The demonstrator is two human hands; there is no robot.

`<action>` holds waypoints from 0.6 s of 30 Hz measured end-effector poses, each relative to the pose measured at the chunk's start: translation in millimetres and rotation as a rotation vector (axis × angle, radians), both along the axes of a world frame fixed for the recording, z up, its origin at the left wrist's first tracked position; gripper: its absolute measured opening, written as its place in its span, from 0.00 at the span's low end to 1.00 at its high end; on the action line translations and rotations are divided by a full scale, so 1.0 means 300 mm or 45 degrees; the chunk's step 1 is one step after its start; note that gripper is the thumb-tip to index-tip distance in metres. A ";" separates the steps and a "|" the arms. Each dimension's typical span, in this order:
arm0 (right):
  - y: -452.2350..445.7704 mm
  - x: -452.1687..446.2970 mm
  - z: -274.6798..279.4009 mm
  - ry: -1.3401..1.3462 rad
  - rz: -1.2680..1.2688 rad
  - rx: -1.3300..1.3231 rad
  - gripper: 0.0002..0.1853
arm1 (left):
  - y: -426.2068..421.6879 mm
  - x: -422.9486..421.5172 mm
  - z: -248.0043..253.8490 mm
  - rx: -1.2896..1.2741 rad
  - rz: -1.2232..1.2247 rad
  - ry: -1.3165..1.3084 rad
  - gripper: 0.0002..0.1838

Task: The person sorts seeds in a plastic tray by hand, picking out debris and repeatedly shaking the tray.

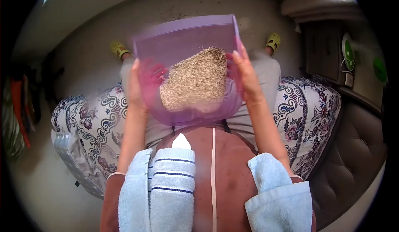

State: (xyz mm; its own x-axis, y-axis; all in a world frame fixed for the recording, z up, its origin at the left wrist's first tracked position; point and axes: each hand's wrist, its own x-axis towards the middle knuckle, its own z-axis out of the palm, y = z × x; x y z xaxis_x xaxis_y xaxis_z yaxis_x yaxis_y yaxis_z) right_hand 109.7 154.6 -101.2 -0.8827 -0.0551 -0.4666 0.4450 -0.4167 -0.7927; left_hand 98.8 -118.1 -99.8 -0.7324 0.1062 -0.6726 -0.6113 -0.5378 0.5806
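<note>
A translucent purple plastic winnowing tray (pixel 178 47) is held out in front of me, above my lap. Inside it, a heap of small pale-brown grain (pixel 193 82) lies toward the middle and right, with darker bits along its upper right edge. My left hand (pixel 135 84) is closed on the tray's left side, its fingers showing through the plastic underneath. On the opposite side my right hand (pixel 247 74) grips the right wall, thumb over the rim and fingers beneath. The tray's edges are slightly blurred.
I sit on a bed with a patterned sheet (pixel 301 107). Dark specks (pixel 187 16) are scattered on the floor beyond the tray. A dark cabinet (pixel 324 49) and a tufted brown headboard (pixel 345 157) stand to the right. Light-blue towels (pixel 172 186) hang over my shoulders.
</note>
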 end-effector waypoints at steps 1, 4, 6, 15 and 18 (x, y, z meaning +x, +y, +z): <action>0.069 -0.023 0.000 -0.095 0.079 0.038 0.31 | 0.061 0.014 -0.003 -0.089 0.059 0.075 0.33; 0.221 -0.043 -0.039 -0.050 0.081 -0.106 0.31 | 0.250 0.053 0.012 -0.117 0.150 0.175 0.34; 0.232 -0.041 -0.042 0.017 0.079 -0.036 0.31 | 0.213 0.052 -0.008 -0.111 0.128 0.106 0.34; 0.203 -0.076 -0.055 -0.070 0.168 -0.101 0.32 | 0.228 0.079 0.003 -0.255 0.225 0.165 0.34; 0.246 -0.067 -0.058 -0.005 0.120 -0.066 0.33 | 0.262 0.100 0.025 -0.230 0.131 0.107 0.35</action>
